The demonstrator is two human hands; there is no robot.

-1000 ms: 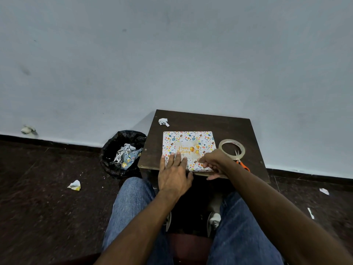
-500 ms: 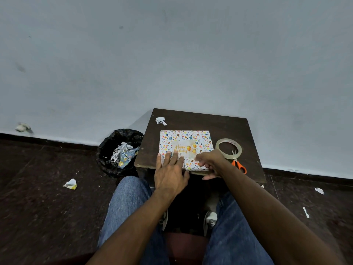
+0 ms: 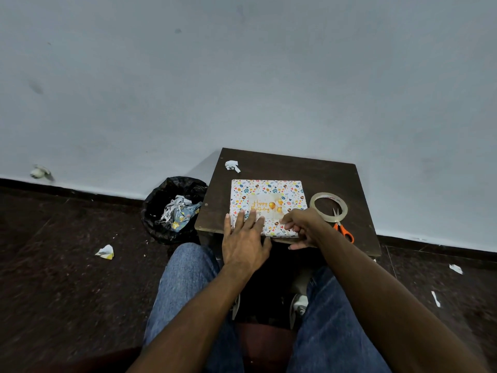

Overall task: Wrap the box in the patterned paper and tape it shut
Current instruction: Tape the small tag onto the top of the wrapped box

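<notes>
A flat box [image 3: 269, 189] wrapped in white paper with coloured balloons and a gold "Happy Birthday" print lies on a small dark table [image 3: 295, 165]. My left hand [image 3: 246, 238] presses flat on the box's near left part, fingers straight. My right hand [image 3: 304, 224] is at the near right edge of the box, fingers curled over the top and thumb below the edge. A roll of clear tape [image 3: 313, 200] lies on the table just right of the box.
Orange-handled scissors [image 3: 344, 232] lie partly across the tape roll. A crumpled paper scrap [image 3: 232, 166] sits at the table's far left corner. A black bin [image 3: 166, 200] with paper cuttings stands left of the table. More scraps [image 3: 105, 251] lie on the dark floor.
Only the view has shifted slightly. Both hands keep their places on the box.
</notes>
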